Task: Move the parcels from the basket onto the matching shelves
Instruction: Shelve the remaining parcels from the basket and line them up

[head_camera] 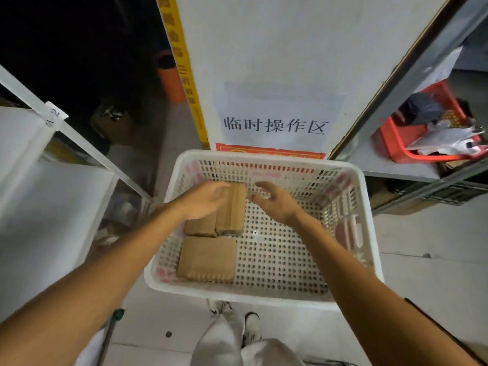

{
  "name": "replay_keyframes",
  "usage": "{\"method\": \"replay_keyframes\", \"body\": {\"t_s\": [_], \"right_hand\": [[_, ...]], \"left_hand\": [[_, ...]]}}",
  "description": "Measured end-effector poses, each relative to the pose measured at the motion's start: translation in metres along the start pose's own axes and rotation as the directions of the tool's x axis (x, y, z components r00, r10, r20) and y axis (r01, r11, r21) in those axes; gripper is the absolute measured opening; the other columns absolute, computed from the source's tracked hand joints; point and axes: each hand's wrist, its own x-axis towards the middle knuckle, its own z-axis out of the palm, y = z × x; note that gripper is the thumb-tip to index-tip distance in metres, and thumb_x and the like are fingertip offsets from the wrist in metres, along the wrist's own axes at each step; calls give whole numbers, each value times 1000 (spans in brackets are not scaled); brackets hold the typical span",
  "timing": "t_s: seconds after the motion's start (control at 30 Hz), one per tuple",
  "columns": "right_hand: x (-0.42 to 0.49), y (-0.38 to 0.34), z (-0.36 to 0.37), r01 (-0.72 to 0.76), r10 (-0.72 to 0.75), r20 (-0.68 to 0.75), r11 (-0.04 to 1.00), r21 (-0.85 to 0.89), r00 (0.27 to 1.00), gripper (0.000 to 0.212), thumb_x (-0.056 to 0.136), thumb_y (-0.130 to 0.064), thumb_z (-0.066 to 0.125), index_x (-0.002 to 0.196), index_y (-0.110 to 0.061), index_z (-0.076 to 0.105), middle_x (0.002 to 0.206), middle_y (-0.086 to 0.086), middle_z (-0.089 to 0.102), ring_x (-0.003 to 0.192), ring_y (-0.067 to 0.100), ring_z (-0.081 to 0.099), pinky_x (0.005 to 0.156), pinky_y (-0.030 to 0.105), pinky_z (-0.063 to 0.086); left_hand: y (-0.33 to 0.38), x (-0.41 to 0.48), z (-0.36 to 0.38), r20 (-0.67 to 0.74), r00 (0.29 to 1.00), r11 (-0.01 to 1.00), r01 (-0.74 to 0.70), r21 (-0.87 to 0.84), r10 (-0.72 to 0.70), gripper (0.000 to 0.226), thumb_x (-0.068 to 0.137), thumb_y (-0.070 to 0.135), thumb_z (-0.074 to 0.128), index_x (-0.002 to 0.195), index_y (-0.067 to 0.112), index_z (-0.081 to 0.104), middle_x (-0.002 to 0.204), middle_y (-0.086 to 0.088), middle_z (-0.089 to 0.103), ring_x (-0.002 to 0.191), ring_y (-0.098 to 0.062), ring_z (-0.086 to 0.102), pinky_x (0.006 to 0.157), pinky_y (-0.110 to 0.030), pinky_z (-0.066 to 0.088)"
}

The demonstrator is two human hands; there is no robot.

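Head: left hand [203,200] grips upright parcel [232,210], basket [264,295] 10 o'clock zone. Right hand [277,203] relaxed, spread, empty, just beside upright parcel at its 3 o'clock; contact unclear. Flat parcel [207,258] at basket 7 o'clock.

Both hands reach into the basket [264,295], which stands on the floor [435,273]. An upright parcel [232,211] stands on edge between the left hand [203,200] and the right hand [276,203], against the left one. Under the left hand's wrist lies a second parcel [200,227], touching the upright parcel. A third parcel [207,258] lies flat nearer the person than the left hand. Beyond the hands, past the basket's far wall, stands a signboard [274,75]. The left shelf [39,194] lies well left of the left hand. Right of the right hand, the right shelf [375,159] carries a tub [393,138].
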Motion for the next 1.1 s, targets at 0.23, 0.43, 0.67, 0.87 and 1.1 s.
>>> {"method": "replay_keyframes", "body": {"t_s": [0.23,0.43,0.67,0.87,1.1], "right_hand": [[65,46,17,-111,109,35,993,44,993,66,95,-44,54,151,-21,27,154,8,35,136,28,41,106,36,36],[131,96,50,-178,171,189,984,21,967,58,96,-43,53,148,-27,32,154,4,35,130,26,48,83,23,46],[179,153,96,-282,255,199,951,125,946,56,95,-37,57,145,-26,36,148,5,42,123,23,54,72,18,44],[196,171,129,-256,243,85,946,197,966,67,94,-29,60,151,-26,25,144,5,47,121,24,56,83,29,51],[205,184,158,-214,219,23,918,333,976,72,87,-28,70,147,-21,30,134,4,54,110,16,57,72,11,47]], "left_hand": [[-64,52,41,74,979,968,197,-152,-188,41,94,29,54,132,39,46,133,9,52,113,-7,49,94,-30,44],[-122,78,88,-15,946,914,308,-265,-323,30,95,20,53,118,40,52,110,23,56,98,0,52,71,-12,39],[-165,101,129,-131,931,928,355,117,-340,63,90,22,52,147,27,27,156,-2,19,144,-27,14,116,-47,17],[-184,117,146,-133,897,893,436,113,-421,68,88,29,49,146,40,15,157,9,3,145,-21,-1,115,-50,15],[-187,133,167,-206,874,858,477,188,-441,79,81,51,63,144,47,15,156,0,-15,141,-35,-12,113,-55,8]]}}
